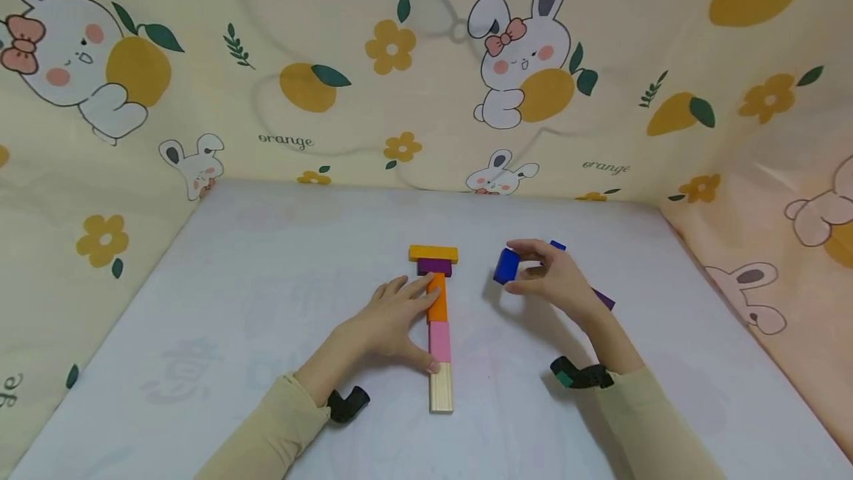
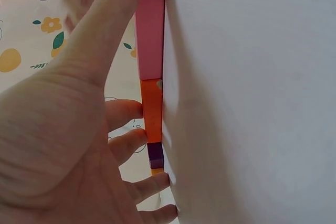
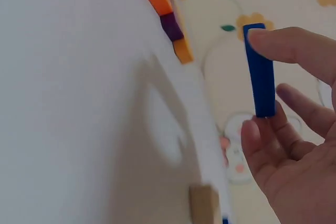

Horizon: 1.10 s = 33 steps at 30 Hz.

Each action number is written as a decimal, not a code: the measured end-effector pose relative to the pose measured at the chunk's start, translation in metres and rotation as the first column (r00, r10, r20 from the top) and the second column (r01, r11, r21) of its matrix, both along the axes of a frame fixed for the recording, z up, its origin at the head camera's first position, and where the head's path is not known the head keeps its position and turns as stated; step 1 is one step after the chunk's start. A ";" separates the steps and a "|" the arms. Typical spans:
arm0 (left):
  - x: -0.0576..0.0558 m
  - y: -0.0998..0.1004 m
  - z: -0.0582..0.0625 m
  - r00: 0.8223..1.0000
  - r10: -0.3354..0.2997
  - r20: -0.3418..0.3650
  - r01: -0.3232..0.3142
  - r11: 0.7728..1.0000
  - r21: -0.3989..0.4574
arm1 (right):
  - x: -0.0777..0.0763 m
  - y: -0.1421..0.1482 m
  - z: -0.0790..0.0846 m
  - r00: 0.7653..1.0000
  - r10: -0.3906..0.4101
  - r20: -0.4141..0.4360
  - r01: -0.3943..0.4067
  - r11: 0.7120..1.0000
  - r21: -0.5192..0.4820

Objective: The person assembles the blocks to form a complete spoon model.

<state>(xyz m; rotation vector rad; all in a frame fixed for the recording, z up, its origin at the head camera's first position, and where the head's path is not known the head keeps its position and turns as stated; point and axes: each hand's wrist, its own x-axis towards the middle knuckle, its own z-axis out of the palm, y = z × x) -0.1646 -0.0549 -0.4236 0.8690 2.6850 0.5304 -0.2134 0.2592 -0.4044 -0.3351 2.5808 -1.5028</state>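
Observation:
A row of blocks runs up the table in the head view: a bare wooden block (image 1: pixel 441 389), a pink block (image 1: pixel 440 341) and an orange block (image 1: pixel 437 306) end to end. Beyond them a purple block (image 1: pixel 435 267) and a yellow block (image 1: pixel 433 253) lie crosswise. My left hand (image 1: pixel 386 321) has its fingers spread along the row, fingertips on the orange block and thumb near the joint of the pink and bare wooden blocks. To the right, my right hand (image 1: pixel 556 280) pinches a blue block (image 3: pixel 261 74) by its ends, raised above the table.
Partly hidden behind my right hand lie another blue block (image 1: pixel 557 245) and another purple block (image 1: pixel 604 298). The right wrist view shows a bare wooden block (image 3: pixel 202 203) near its lower edge. A patterned cloth (image 1: pixel 426 110) rises around the white tabletop (image 1: pixel 300 235).

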 end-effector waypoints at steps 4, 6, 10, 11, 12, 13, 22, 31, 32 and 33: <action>-0.002 0.001 0.000 1.000 -0.002 -0.002 0.002 1.000 -0.014 | -0.039 -0.024 0.004 0.998 0.037 0.050 -0.036 0.999 -0.014; -0.003 0.001 0.001 1.000 -0.004 -0.004 0.004 1.000 -0.021 | -0.059 -0.036 0.002 0.997 0.060 0.052 -0.059 0.998 -0.017; -0.005 0.000 0.001 1.000 -0.009 -0.002 0.008 1.000 -0.030 | -0.092 -0.058 -0.006 0.995 0.089 0.048 -0.089 0.996 -0.020; -0.005 0.000 0.001 1.000 -0.010 -0.003 0.010 0.999 -0.033 | -0.098 -0.063 -0.008 0.994 0.092 0.058 -0.091 0.996 -0.019; -0.005 0.000 0.001 1.000 -0.011 -0.004 0.011 0.999 -0.034 | -0.103 -0.069 -0.010 0.994 0.092 0.065 -0.091 0.996 -0.010; -0.005 0.000 0.001 1.000 -0.010 -0.003 0.010 0.999 -0.036 | -0.108 -0.073 -0.012 0.993 0.089 0.075 -0.089 0.996 0.001; -0.005 0.000 0.001 1.000 -0.001 0.014 0.002 0.999 -0.034 | -0.130 -0.097 -0.016 0.989 0.113 0.099 -0.124 0.986 0.110; -0.005 0.001 0.000 1.000 0.005 0.016 -0.004 1.000 -0.028 | -0.134 -0.091 -0.023 0.979 0.129 0.156 -0.131 0.991 0.002; -0.004 0.001 0.000 1.000 0.006 0.018 -0.006 1.000 -0.029 | -0.135 -0.091 -0.025 0.980 0.121 0.156 -0.123 0.992 0.001; -0.004 0.001 0.000 1.000 0.008 0.020 -0.007 1.000 -0.029 | -0.135 -0.091 -0.026 0.982 0.113 0.152 -0.115 0.993 0.008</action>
